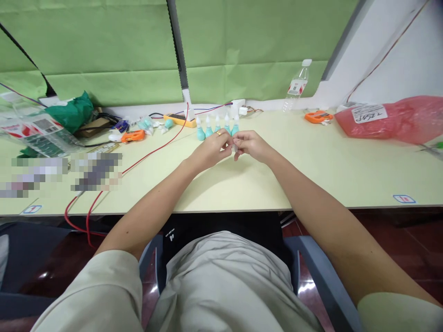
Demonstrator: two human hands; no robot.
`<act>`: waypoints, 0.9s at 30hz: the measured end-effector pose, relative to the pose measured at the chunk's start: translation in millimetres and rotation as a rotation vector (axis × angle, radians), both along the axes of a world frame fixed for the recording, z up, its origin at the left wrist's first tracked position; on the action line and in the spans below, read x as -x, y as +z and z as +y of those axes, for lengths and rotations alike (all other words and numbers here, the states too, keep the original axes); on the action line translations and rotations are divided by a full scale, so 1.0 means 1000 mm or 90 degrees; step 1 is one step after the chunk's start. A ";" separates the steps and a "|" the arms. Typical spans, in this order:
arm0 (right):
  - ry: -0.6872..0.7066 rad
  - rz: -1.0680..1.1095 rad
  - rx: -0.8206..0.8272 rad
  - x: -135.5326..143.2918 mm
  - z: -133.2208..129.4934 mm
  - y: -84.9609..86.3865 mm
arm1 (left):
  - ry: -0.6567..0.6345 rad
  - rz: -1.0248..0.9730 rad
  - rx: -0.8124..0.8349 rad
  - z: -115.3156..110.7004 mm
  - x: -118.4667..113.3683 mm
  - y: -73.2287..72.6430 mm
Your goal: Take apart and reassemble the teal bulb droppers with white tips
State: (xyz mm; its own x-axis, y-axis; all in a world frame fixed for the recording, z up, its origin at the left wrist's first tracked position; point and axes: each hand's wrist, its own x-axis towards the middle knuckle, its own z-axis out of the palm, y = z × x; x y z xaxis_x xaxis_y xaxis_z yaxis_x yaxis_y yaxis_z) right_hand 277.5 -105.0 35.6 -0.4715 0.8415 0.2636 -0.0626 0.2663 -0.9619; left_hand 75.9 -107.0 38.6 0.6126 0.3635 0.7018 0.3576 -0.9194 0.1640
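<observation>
My left hand (212,150) and my right hand (255,145) meet above the table, fingertips almost touching. Between the right thumb and fingers shows a small whitish piece (236,148), too small to name. The left fingers are pinched right beside it, and a ring sits on one of them. Whatever they grip is hidden. Just behind the hands stands a row of several small teal bulb-shaped bottles (200,133) with white pointed tips, upright and close together. The hands partly cover those on the right.
A yellow multimeter-like device (180,120) lies behind the row. Orange tools (133,136), teal pieces (147,124) and a large bottle (38,127) are left, with a red cable (155,151). Rightward are a clear bottle (297,85), orange tool (318,116) and red bag (394,120).
</observation>
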 end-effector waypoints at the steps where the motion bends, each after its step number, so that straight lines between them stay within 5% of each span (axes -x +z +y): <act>1: 0.001 0.011 0.003 0.000 0.000 0.001 | -0.006 -0.027 0.005 0.001 0.000 -0.001; 10: -0.012 0.088 0.063 0.001 0.000 0.004 | 0.047 -0.158 0.022 0.004 -0.004 -0.005; 20: -0.013 0.083 0.066 0.000 -0.002 0.004 | 0.015 -0.111 -0.065 0.005 -0.004 -0.007; 27: -0.017 0.065 0.058 -0.001 -0.002 0.005 | -0.003 -0.131 0.020 0.006 -0.004 -0.007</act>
